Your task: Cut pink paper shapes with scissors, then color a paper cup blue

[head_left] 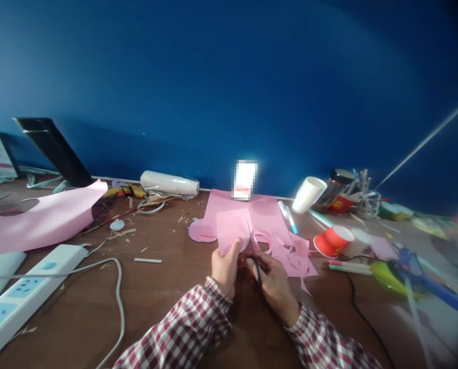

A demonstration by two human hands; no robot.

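My left hand (pixel 225 267) pinches the lower edge of a piece of pink paper (pixel 232 228), thumb on top. In my right hand (pixel 272 281) is a pair of scissors (pixel 256 267), its blades pointing away from me along the right side of that piece. Whether the blades are apart is too small to tell. Behind lies a larger pink sheet (pixel 269 207) flat on the table. Pink scraps (pixel 296 256) with cut strips lie to the right of my hands, and a rounded pink cutout (pixel 200 230) with a dark outline is at the left.
A white power strip (pixel 31 279) and its cable occupy the left. Stacked paper cups (pixel 169 183) lie by the blue wall. Right of the paper are a marker (pixel 288 216), a white cup (pixel 309 195), a red cup (pixel 332 242) and a blue glue gun (pixel 424 277). A phone (pixel 245 179) leans centrally.
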